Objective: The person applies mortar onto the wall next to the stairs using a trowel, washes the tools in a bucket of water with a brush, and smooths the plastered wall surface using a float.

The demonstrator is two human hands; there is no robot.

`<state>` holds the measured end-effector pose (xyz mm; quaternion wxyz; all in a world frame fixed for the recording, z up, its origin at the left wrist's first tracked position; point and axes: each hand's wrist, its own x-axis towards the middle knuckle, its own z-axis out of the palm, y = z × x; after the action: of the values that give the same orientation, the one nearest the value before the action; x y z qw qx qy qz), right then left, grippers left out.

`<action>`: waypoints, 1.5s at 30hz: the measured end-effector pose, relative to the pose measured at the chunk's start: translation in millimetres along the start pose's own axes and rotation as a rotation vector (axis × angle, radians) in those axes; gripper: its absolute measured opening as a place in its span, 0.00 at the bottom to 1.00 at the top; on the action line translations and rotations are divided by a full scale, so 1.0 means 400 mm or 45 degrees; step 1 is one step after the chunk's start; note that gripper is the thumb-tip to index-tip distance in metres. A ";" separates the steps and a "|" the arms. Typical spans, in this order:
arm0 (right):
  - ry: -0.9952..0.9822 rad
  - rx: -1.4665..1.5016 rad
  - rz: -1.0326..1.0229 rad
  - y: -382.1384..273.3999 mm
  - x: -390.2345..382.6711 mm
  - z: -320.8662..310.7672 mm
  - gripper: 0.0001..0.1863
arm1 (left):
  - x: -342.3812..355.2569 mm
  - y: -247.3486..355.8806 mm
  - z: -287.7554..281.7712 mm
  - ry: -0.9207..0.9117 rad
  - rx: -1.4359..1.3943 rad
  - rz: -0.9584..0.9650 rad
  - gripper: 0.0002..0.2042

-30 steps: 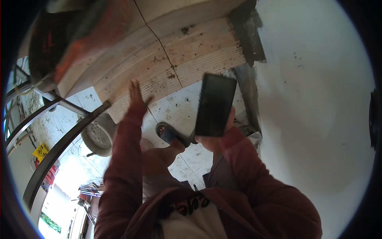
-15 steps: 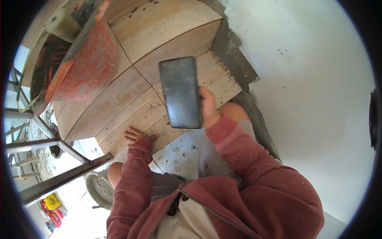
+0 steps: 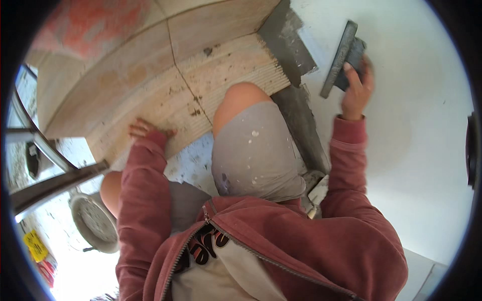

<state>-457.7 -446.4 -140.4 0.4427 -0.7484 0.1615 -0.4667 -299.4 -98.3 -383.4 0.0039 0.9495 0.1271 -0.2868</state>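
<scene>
My right hand point(image 3: 356, 93) is wrapped round the grip of a dark plastering float point(image 3: 339, 60). The float stands edge-on to me in front of the white wall point(image 3: 406, 135); I cannot tell whether its face touches the wall. Grey mortar point(image 3: 304, 125) runs in a stepped band where the tiled stairs meet that wall. Further left, my left hand point(image 3: 143, 131) lies flat with fingers spread on the wood-look tiled stair tread point(image 3: 150, 108), holding nothing.
A metal railing point(image 3: 55, 188) juts in at the left. Below it stands a round bucket point(image 3: 80, 220) with grey material inside. A smeared reddish container point(image 3: 95, 22) sits on the upper steps. Yellow and red packages point(image 3: 35, 246) lie at the lower left.
My right hand has carried the float from above the steps rightward to the wall and turned it edge-on. The view has shifted; my left hand still rests on the tread.
</scene>
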 end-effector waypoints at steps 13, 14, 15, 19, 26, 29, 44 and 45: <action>-1.420 -2.013 -0.649 0.245 -0.211 -0.164 0.25 | -0.017 0.002 -0.002 -0.100 0.083 0.010 0.68; -1.426 -2.012 -0.664 0.255 -0.210 -0.156 0.25 | -0.018 -0.003 -0.003 -0.090 0.096 0.026 0.67; -1.438 -2.052 -0.651 0.266 -0.207 -0.149 0.25 | -0.020 -0.005 0.001 -0.097 0.087 0.018 0.67; -1.567 -2.125 -0.695 0.331 -0.183 -0.119 0.25 | -0.018 0.004 -0.002 -0.081 0.025 0.018 0.66; -1.662 -2.093 -0.704 0.327 -0.168 -0.126 0.26 | -0.023 0.023 -0.009 -0.130 0.051 -0.019 0.65; -1.578 -2.076 -0.723 0.374 -0.173 -0.104 0.26 | -0.003 0.019 -0.007 -0.098 0.114 -0.062 0.65; -1.537 -2.091 -0.610 0.366 -0.171 -0.074 0.22 | -0.002 0.017 -0.015 -0.147 0.131 -0.019 0.64; -1.647 -2.130 -0.532 0.374 -0.182 -0.071 0.22 | -0.004 0.016 -0.007 -0.146 0.129 -0.015 0.64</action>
<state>-493.4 -496.5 -297.7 -0.2965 -0.9311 0.0337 0.2096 -297.6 -104.6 -380.6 -0.0387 0.9298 0.1176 -0.3467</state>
